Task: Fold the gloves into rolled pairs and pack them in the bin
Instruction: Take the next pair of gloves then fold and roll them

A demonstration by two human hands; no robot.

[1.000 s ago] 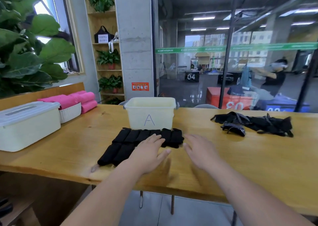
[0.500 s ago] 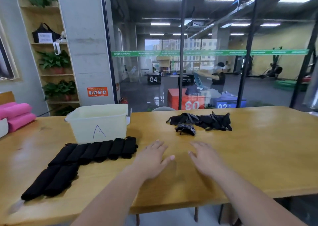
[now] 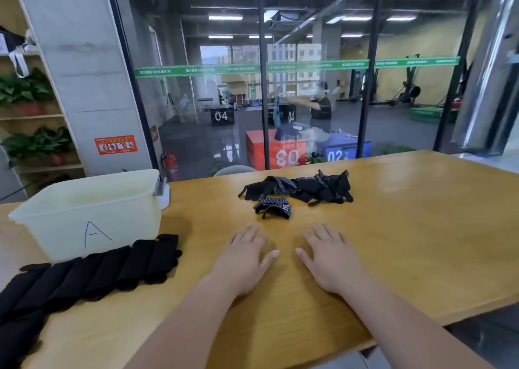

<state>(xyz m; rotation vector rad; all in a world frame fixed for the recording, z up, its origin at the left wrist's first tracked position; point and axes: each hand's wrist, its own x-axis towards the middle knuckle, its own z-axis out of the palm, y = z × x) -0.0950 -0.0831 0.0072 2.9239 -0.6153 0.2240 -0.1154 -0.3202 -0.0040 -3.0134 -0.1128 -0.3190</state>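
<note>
While rolls point(image 3: 92, 273) lie unpacked by bin point(image 3: 84, 214) | loose gloves point(image 3: 297, 191) unrolled | left grip point(image 3: 244, 259), right grip point(image 3: 331, 262) released, empty

Bin point(image 3: 92, 214) left on table point(image 3: 421, 228) – rolled gloves point(image 3: 92, 278) before it – loose gloves point(image 3: 303, 190) right

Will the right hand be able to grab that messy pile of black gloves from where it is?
Probably yes. The right hand lies flat and holds nothing, and the pile of gloves sits just beyond its fingers, with only bare table between them. Nothing seems to block the way.
</note>
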